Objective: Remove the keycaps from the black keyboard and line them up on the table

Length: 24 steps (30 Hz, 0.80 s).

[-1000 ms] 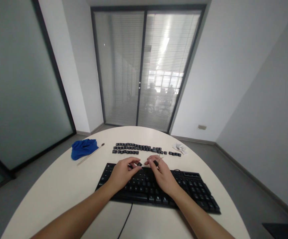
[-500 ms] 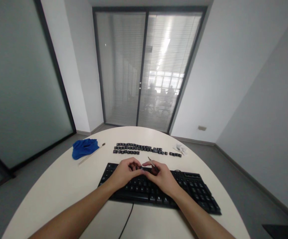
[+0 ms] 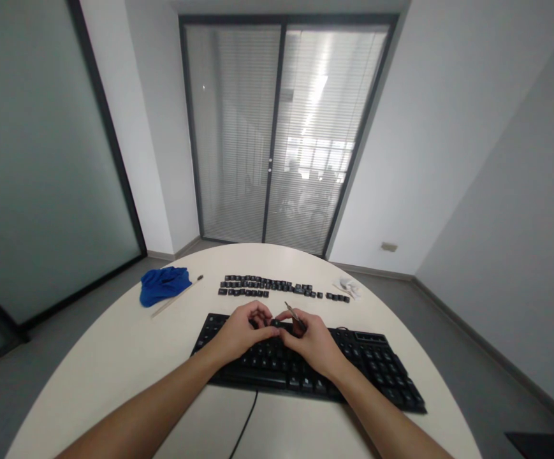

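Observation:
Above the black keyboard (image 3: 277, 376), my left hand (image 3: 244, 331) and my right hand (image 3: 308, 336) meet at their fingertips. A small black keycap (image 3: 275, 324) is pinched between them, partly covered by the fingers. My left hand is closed on it with thumb and forefinger. Slim metal tweezers (image 3: 294, 313) lie in my right hand, their pointed end sticking up and to the left past the forefinger. My right thumb and forefinger also touch the keycap. Part of the keyboard's upper rows is hidden under both hands.
Loose keycaps (image 3: 257, 284) lie in rows beyond the keyboard. A blue cloth (image 3: 164, 285) and a thin brush (image 3: 178, 296) are at the left. Crumpled white tissue or swabs (image 3: 348, 287) sit at the back right. A cable (image 3: 245, 424) runs towards me across the round table (image 3: 138, 363).
The fingertips have shifted slightly around the keycap, which now shows a dark face between them. Both hands otherwise stay in the same place over the keyboard.

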Tool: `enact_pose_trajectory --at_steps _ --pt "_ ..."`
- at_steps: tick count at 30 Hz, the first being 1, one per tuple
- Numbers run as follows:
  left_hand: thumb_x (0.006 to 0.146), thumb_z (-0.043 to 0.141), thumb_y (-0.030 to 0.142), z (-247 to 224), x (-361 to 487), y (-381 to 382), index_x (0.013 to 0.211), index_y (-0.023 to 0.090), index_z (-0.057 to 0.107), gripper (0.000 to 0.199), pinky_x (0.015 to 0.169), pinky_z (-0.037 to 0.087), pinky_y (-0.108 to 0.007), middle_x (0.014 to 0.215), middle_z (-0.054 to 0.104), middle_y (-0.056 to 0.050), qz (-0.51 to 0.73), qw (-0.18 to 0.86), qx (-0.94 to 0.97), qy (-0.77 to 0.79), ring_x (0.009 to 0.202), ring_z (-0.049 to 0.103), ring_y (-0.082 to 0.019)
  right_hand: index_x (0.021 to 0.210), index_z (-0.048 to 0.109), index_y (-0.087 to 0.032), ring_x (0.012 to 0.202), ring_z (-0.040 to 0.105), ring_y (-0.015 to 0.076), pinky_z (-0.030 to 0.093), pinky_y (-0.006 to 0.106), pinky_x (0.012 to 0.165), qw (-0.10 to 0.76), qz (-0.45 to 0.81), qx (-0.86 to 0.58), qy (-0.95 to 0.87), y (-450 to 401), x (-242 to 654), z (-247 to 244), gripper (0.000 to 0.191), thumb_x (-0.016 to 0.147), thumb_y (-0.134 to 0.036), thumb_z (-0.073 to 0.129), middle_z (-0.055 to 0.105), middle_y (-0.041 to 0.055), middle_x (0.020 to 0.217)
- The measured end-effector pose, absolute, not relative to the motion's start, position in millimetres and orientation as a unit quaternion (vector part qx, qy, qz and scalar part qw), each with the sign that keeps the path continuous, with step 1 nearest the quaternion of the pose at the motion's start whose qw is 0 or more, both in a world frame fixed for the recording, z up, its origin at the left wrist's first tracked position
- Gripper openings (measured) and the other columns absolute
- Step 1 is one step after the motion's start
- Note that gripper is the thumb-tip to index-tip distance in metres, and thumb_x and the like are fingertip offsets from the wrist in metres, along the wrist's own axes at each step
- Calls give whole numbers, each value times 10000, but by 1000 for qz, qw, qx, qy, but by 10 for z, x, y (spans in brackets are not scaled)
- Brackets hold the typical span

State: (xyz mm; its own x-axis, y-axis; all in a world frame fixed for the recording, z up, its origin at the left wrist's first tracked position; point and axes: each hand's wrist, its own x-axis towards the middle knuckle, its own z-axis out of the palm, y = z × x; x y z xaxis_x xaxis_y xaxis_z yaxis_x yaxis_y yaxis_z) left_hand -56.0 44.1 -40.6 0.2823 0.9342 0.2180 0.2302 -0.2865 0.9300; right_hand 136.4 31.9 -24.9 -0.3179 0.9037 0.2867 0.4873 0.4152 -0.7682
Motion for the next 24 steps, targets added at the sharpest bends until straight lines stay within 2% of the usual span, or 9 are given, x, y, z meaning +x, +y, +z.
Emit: enact_pose_trajectory --at_steps 2,5,8,10,14,17,20,24 --pt "765 691 373 -400 -562 411 853 170 610 236 590 420 -230 758 623 1 412 386 699 439 678 558 -141 963 714 -180 525 348 108 268 225 513 366 274 -471 -755 348 1390 -251 221 794 -301 636 337 -70 551" --pt "857 572 370 -371 -564 326 814 184 627 199 599 419 -248 729 640 -2 353 295 759 461 644 566 -147 961 713 -172 512 368 111 272 224 500 358 247 -494 -752 401 1466 -231 235 790 -311 631 359 -71 538" --pt "834 586 303 -314 -559 231 770 198 637 133 674 420 -272 761 661 -12 288 170 838 431 729 594 -176 958 719 -175 503 411 119 296 229 508 336 207 -520 -757 467 1543 -195 241 787 -320 630 431 -62 532" --pt "825 590 276 -277 -556 191 776 200 640 104 712 422 -281 800 671 -21 265 128 863 410 784 603 -189 967 718 -184 497 432 127 312 234 519 317 180 -526 -768 524 1558 -172 243 792 -326 626 468 -57 530" --pt "839 573 268 -257 -560 183 795 198 641 107 723 430 -283 816 674 -28 252 115 870 409 798 607 -193 976 720 -218 539 520 151 369 244 582 266 126 -521 -801 692 1480 -151 216 808 -300 613 582 -28 586" --pt "840 576 264 -278 -568 197 794 197 638 103 732 433 -288 820 674 -30 253 111 872 405 807 605 -196 978 726 -239 746 632 194 417 258 705 217 87 -526 -818 857 1394 -169 215 782 -239 638 703 24 791" --pt "843 574 265 -294 -572 201 789 196 634 107 724 433 -291 813 670 -31 252 108 873 403 796 599 -195 1001 726 -250 900 655 231 428 275 784 166 69 -553 -813 1015 1338 -211 258 754 -214 663 732 48 908" --pt "843 569 257 -295 -573 201 786 192 630 106 720 433 -294 800 665 -33 254 106 874 402 787 597 -196 1000 733 -264 947 657 246 434 291 802 153 66 -568 -806 1167 1285 -270 255 757 -234 663 737 58 958"
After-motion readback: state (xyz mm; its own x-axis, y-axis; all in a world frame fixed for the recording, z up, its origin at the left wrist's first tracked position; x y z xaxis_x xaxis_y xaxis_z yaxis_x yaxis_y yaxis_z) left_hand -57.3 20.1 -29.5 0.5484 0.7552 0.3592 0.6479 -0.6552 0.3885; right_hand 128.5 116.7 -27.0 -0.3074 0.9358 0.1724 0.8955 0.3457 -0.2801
